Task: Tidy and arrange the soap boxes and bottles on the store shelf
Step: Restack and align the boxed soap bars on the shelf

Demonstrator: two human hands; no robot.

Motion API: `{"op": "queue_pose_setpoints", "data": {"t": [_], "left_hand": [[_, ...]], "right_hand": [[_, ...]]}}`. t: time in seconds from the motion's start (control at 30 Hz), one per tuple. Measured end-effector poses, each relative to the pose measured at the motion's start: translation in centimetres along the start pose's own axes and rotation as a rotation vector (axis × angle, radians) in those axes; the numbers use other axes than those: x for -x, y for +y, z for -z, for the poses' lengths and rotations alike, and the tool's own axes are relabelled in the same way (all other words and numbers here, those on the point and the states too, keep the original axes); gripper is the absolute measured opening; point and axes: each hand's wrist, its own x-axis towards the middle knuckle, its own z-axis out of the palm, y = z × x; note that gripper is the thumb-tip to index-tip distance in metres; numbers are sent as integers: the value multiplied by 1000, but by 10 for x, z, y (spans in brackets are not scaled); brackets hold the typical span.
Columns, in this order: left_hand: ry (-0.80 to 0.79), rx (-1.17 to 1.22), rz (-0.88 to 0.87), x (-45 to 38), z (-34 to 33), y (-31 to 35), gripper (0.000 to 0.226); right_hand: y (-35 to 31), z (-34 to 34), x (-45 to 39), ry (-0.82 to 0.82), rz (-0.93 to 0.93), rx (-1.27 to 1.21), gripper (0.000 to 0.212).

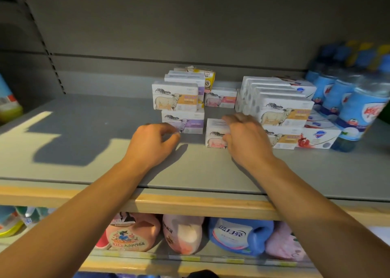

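Note:
My right hand (247, 138) grips a white soap box with a pink sheep print (214, 134) that stands on the grey shelf (84, 151). My left hand (152, 144) hovers just left of it, fingers curled with nothing in them, near a purple sheep soap box (187, 121). An orange sheep box (175, 97) rests on top of the purple one, with more boxes stacked behind. Another pink box (220, 98) stands further back. To the right is a stack of white soap boxes (282, 106) over a pomegranate box (312, 139). Blue bottles (358, 110) stand at the far right.
A yellow-and-white box (207, 78) sits at the back of the left stack. The lower shelf holds pink refill pouches (130, 233) and a blue detergent jug (238, 235). A wooden rail (190, 203) fronts the shelf. A blue and green container (8, 102) shows at the left edge.

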Motion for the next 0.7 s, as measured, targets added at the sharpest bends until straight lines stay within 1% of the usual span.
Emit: {"op": "queue_pose_setpoints", "data": {"t": [0.07,0.13,0.17,0.2,0.23,0.3,0.33,0.43,0.6,0.7], "left_hand": [[-91,-82,18,1,-1,0,23],[-172,-152,-13,3,0,-3,26],[-200,-172,-33,4,0,-4,28],[-219,-184,-51,4,1,-5,29],[-233,-186,-60,4,1,-5,29],[-247,-174,-59,3,1,-5,31],[-250,-169,-62,3,1,-5,32],[-258,-171,-72,3,2,-5,34],[-281,-160,-97,0,0,-7,32],[-282,-159,-115,-1,-2,-9,30]], "right_hand": [[-2,-1,1,-3,6,47,50],[-4,0,8,70,-9,85,53],[-4,0,13,109,-15,65,53],[-4,0,18,114,-13,18,53],[-4,0,22,75,-14,-56,55],[-4,-4,21,-72,-30,-208,64],[-3,-7,18,-110,-44,-260,67],[-6,-15,3,-104,-104,-358,66],[0,-33,-31,-140,-206,-339,65],[5,-46,-54,-147,-226,-330,65]]}}
